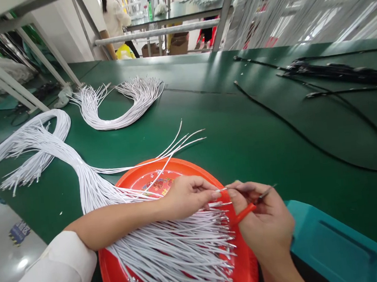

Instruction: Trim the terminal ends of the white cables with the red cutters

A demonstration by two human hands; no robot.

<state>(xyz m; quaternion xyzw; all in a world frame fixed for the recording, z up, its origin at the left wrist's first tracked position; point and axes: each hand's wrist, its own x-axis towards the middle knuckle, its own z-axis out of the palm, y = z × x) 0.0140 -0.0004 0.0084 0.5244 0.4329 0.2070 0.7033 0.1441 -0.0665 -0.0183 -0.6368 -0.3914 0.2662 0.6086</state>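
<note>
My left hand (187, 197) is closed, pinching the end of a white wire between thumb and fingers. Right beside it, my right hand (268, 227) is closed around a small tool with an orange handle (245, 213); a dark metal tip pokes out past the fingers. The right thumb and fingertips also meet at the wire's end. Below both hands, a thick bundle of white wires (179, 245) with bare metallic ends fans across a round red tray (247, 267). A few single wires (176, 149) stick out over the tray's far rim.
More white wire bundles (112, 122) lie on the green table (205, 108) at far left. Black cables (343, 73) occupy the right side, one looping forward. A teal plastic bin (344, 245) stands at near right. Metal frames edge the table; people work behind.
</note>
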